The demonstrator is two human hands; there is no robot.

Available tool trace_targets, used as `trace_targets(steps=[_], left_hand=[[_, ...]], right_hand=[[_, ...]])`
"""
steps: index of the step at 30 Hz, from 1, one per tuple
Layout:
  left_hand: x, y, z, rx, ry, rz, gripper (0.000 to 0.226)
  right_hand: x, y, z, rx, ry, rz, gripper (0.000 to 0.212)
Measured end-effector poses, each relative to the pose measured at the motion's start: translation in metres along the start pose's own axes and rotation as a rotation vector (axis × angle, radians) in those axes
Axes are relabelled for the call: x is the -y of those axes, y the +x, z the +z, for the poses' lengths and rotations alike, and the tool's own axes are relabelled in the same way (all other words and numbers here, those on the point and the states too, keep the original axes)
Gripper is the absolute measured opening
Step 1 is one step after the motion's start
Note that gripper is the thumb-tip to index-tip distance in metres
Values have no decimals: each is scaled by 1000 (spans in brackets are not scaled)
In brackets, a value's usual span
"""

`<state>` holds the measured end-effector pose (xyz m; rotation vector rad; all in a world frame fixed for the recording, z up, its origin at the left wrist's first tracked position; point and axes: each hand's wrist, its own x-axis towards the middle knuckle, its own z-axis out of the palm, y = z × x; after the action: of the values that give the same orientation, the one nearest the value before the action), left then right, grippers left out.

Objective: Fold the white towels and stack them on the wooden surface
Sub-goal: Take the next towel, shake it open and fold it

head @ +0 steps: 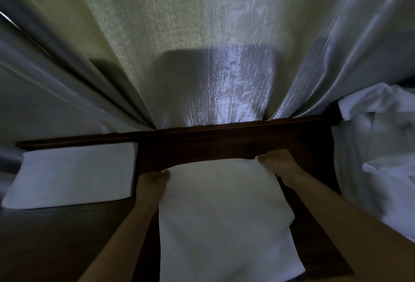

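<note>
Fingers of both hands are curled over the far corners of a white towel (222, 214), each pinching the cloth at its edge. On the left hand (155, 183) the fingers (165, 173) fold over the far-left corner; on the right hand (278, 162) the fingers (261, 158) grip the far-right corner, a little farther from the body than the left. The towel lies lengthwise between the two forearms, running from the hands back toward the bottom of the view, its far edge bowed slightly between the two grips. Both arms reach forward and inward, forearms angled toward each other, hands roughly level over the dark wooden table (224, 145).

Left of the held towel, just beside the left hand, a folded towel (71, 176) rests flat on the table against its back rail. On the right, a rumpled heap of white cloth (379, 151) sits apart from the right forearm. Behind the table hang pale curtains (179, 46), blurred.
</note>
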<state>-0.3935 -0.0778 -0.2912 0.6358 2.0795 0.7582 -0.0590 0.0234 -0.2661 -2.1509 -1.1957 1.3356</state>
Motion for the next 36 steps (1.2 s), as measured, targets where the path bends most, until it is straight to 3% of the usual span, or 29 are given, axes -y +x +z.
trace_targets(steps=[9, 16, 27, 36], left_hand=[[-8, -30, -23, -18, -220, 141, 15], [-18, -72, -81, 126, -185, 381, 7], [-81, -146, -144, 42, -175, 708, 10], [-133, -189, -180, 168, -518, 669, 14]], right_hand=[[-5, -28, -23, -35, 247, -84, 11], [-1, -78, -73, 101, 266, -267, 11], [47, -142, -130, 121, 394, -598, 13], [102, -192, -179, 158, 486, -710, 20]])
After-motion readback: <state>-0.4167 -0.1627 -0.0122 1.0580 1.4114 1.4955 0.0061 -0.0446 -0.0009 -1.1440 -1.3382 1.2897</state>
